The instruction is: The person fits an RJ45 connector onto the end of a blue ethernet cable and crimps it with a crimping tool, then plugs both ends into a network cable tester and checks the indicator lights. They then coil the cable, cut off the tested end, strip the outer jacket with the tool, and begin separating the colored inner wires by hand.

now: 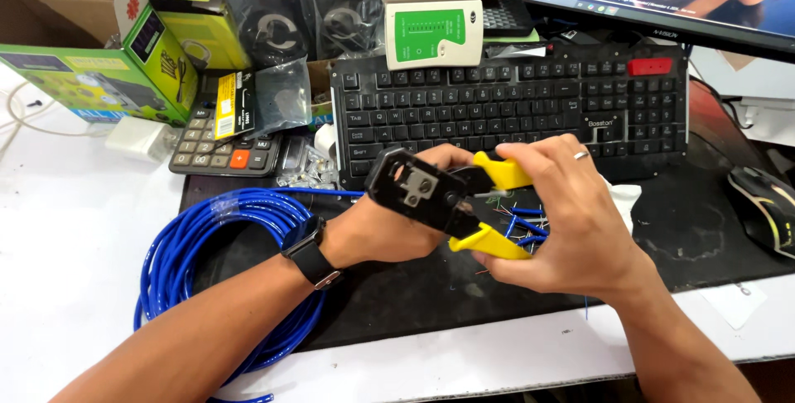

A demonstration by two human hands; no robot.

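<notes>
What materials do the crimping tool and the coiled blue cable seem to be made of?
Crimping tool: the head looks like matte black metal, with hard edges and little shine; the handles seem covered in smooth yellow plastic or rubber. Blue cable: probably a flexible plastic jacket, slightly glossy, bending in loose loops.

Surface: white flat surface, partly covered by a black desk mat.
On the mat: black keyboard, black mouse, coiled blue cable.
On the white part: green cardboard box, small white adapter.
Beside keyboard: dark calculator.
</notes>
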